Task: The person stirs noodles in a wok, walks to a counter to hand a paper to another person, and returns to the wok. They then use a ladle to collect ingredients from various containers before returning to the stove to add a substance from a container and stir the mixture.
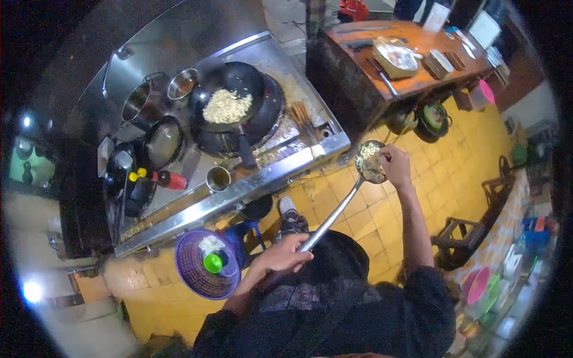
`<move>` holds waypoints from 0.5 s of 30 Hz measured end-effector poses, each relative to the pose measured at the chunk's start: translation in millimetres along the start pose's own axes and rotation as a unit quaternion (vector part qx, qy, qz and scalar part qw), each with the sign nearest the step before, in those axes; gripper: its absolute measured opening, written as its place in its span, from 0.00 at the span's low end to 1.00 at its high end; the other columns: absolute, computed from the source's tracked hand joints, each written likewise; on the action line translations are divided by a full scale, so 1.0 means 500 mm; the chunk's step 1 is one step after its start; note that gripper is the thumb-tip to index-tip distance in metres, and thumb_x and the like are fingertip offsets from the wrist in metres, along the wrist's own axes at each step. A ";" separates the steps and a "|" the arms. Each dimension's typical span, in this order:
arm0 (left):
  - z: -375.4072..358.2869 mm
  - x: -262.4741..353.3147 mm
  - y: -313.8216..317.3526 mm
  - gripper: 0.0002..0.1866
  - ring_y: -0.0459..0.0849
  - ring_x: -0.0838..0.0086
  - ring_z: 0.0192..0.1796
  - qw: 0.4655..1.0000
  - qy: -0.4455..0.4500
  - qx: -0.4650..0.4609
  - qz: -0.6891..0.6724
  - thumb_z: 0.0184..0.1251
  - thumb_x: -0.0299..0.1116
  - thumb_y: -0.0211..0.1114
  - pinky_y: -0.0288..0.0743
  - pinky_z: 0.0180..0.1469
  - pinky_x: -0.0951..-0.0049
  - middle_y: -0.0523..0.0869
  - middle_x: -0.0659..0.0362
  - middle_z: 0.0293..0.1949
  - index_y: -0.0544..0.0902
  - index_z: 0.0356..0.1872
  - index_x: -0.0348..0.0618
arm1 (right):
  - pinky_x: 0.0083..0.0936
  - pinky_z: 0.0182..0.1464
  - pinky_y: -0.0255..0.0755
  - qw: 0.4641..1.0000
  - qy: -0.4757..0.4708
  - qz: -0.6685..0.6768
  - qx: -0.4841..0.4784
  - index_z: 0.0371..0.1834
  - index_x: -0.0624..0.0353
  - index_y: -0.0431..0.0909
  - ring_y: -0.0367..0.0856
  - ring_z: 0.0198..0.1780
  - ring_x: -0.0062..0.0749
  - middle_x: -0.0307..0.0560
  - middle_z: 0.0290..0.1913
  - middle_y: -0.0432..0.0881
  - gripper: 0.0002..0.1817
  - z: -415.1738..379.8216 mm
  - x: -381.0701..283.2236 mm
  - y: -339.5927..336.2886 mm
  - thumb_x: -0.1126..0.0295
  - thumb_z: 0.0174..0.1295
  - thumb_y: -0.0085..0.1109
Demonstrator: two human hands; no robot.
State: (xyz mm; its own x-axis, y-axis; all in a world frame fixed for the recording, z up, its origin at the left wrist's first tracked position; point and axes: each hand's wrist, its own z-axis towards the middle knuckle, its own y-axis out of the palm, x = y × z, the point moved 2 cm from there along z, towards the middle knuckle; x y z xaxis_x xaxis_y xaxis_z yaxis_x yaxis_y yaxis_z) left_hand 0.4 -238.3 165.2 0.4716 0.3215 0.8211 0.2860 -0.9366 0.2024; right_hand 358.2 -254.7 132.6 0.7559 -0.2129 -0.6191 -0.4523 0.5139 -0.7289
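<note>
My left hand (285,253) is wrapped round the handle end of a long metal ladle (334,215). The ladle's bowl holds pale bits of food and something brown. At the right rim of that bowl, my right hand (396,166) has its fingers pressed together; what they hold, if anything, is too small to tell. To the upper left, a black wok (243,77) on the steel stove contains a heap of pale, chopped food (228,106). The wok's dark handle (245,149) points toward me.
Pots, a red bottle (173,180) and a metal cup (218,178) stand on the stove (286,156). A purple basket (190,280) is below its edge. The wooden table (358,77) bears trays. Dark wooden furniture (458,235) stands at right.
</note>
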 end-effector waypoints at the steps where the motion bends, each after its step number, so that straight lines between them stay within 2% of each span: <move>1: -0.008 0.004 -0.024 0.08 0.73 0.80 0.17 1.000 0.003 0.005 -0.005 0.61 0.26 0.59 0.66 0.19 0.78 0.72 0.63 0.19 0.70 0.39 0.37 | 0.28 0.35 0.74 1.000 -0.006 0.000 -0.005 0.33 0.63 0.79 0.82 0.31 0.40 0.54 0.28 0.81 0.08 0.025 -0.016 0.016 0.76 0.47 0.62; 3: -0.014 0.010 -0.076 0.08 0.73 0.80 0.17 1.000 0.017 0.006 -0.010 0.61 0.26 0.59 0.66 0.19 0.78 0.72 0.63 0.19 0.70 0.37 0.37 | 0.31 0.37 0.73 0.999 -0.028 -0.016 -0.022 0.31 0.63 0.77 0.80 0.34 0.47 0.55 0.29 0.80 0.07 0.083 -0.045 0.052 0.75 0.47 0.60; 10: -0.039 0.034 -0.206 0.09 0.74 0.80 0.17 0.995 0.049 0.086 -0.029 0.59 0.29 0.60 0.67 0.21 0.76 0.75 0.63 0.18 0.71 0.37 0.36 | 0.34 0.38 0.73 0.989 -0.112 -0.026 -0.095 0.28 0.62 0.79 0.80 0.34 0.48 0.53 0.29 0.80 0.07 0.260 -0.144 0.180 0.76 0.43 0.64; 13: -0.061 0.059 -0.240 0.09 0.75 0.79 0.17 0.991 0.029 0.128 -0.016 0.59 0.29 0.60 0.68 0.21 0.75 0.75 0.62 0.18 0.71 0.35 0.36 | 0.34 0.38 0.73 0.981 -0.159 0.001 -0.115 0.28 0.62 0.79 0.80 0.34 0.48 0.53 0.29 0.80 0.07 0.330 -0.193 0.237 0.77 0.43 0.63; 15: -0.059 0.056 -0.258 0.08 0.75 0.80 0.19 0.986 0.009 0.164 -0.024 0.61 0.28 0.60 0.68 0.21 0.79 0.74 0.64 0.20 0.72 0.37 0.38 | 0.34 0.39 0.73 0.975 -0.174 0.023 -0.139 0.27 0.62 0.79 0.80 0.34 0.48 0.53 0.29 0.80 0.07 0.375 -0.218 0.283 0.78 0.43 0.63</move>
State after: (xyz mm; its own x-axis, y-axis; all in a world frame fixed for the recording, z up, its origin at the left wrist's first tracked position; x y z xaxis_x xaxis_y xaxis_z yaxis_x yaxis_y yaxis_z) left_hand -47.7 -112.6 177.7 0.4362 0.3592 0.8251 0.5640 -0.8235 0.0603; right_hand 300.4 -3.2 151.8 0.8244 0.1251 -0.5521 -0.5642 0.2615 -0.7832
